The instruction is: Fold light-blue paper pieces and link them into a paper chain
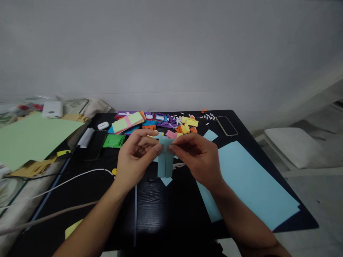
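Note:
A small folded piece of light blue paper (pixel 165 165) hangs upright above the black table, with a vertical seam down its lower part. My left hand (pixel 138 151) pinches its upper left edge between thumb and fingers. On the other side, my right hand (pixel 199 153) grips the upper right edge with thumb and forefinger. Beneath it a light blue paper scrap (pixel 167 181) lies on the table. Large light blue sheets (pixel 254 185) are spread to the right, partly under my right forearm.
Behind my hands lie colourful paper pieces (pixel 189 122) and a banded paper stack (pixel 128 122). A phone (pixel 227 126) rests at the back right, a dark phone (pixel 96 144) at the left beside green folded papers (pixel 114 140). A white cable (pixel 77 182) crosses the left side.

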The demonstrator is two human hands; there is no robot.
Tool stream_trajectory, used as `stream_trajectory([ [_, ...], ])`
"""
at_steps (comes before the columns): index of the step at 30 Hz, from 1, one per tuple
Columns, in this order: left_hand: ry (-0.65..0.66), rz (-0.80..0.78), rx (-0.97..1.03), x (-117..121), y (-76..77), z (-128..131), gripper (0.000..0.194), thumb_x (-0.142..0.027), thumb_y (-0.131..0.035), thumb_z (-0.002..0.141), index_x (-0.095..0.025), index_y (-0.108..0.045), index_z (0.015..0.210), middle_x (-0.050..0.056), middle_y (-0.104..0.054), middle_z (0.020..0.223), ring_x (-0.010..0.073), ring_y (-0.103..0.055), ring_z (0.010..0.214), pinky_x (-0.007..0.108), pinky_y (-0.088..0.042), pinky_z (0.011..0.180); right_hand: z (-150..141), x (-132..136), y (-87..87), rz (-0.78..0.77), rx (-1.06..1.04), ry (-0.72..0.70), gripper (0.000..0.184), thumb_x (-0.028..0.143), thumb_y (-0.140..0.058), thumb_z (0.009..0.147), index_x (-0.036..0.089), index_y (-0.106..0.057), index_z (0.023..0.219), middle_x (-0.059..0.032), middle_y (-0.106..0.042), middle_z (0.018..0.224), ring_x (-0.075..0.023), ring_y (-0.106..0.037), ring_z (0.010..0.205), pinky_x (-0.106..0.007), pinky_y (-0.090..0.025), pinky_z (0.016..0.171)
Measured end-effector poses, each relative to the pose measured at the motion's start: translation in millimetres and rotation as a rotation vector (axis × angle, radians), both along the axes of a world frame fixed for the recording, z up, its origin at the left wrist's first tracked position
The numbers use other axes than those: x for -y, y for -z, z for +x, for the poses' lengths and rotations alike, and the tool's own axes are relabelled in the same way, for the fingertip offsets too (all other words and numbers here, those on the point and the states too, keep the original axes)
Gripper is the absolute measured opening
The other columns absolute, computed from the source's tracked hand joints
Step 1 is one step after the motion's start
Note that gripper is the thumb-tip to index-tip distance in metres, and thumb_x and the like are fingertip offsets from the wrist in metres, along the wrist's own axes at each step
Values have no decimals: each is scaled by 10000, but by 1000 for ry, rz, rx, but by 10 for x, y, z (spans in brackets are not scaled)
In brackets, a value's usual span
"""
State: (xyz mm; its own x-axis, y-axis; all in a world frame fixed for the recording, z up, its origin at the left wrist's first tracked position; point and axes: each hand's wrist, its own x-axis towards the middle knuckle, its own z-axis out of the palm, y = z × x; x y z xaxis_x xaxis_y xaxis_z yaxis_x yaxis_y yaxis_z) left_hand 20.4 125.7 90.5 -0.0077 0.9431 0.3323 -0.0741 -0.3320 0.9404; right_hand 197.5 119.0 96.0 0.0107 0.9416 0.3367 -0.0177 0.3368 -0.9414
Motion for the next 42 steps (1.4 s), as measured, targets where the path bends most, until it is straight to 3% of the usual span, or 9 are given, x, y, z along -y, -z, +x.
stream_trajectory([
  [9,-123,89,-104,37,-4,-6,171,-195,-856,791,-207,-798,951,8,-777,808,130,-728,671,227,-609,610,15,19,11,13,17,10,185,223,-846,830,263,-772,995,8,-795,883,-168,-779,810,-308,-678,757],
  [17,-103,114,-98,45,-14,9,157,-137,-835,797,-198,-783,932,0,-776,792,125,-743,688,223,-626,645,21,10,-2,4,30,-7,161,187,-842,818,269,-807,952,14,-805,871,-166,-783,801,-312,-682,764],
  [21,-89,60,-92,39,-25,-3,148,-164,-836,788,-182,-768,917,10,-773,772,131,-732,664,221,-606,604,41,2,7,22,54,-25,193,221,-829,847,276,-794,1028,11,-798,908,-165,-777,831,-306,-672,774],
  [25,-26,-78,-38,4,2,-51,150,-205,-825,797,-174,-747,921,12,-764,746,136,-717,636,231,-586,580,111,-3,-29,66,155,-134,112,199,-745,911,270,-801,978,1,-792,951,-162,-756,881,-295,-644,796],
  [32,102,-204,128,-64,58,-97,132,-184,-808,818,-186,-732,926,-26,-724,682,91,-659,551,189,-522,538,187,-15,-61,3,85,-362,361,109,-726,862,253,-755,1191,-47,-774,1116,-206,-762,1013,-393,-651,942],
  [37,104,-225,172,-62,41,-87,132,-170,-816,806,-184,-732,907,-27,-723,680,92,-661,550,190,-529,546,197,-21,-49,-28,65,-416,411,128,-768,854,268,-729,1239,-72,-752,1230,-227,-752,1061,-454,-638,1005],
  [42,115,-241,194,-64,38,-94,138,-175,-820,799,-183,-738,909,-22,-725,688,98,-663,551,194,-523,533,198,-18,-52,-32,53,-434,434,118,-784,844,269,-721,1246,-62,-759,1194,-223,-755,1046,-459,-639,1008],
])
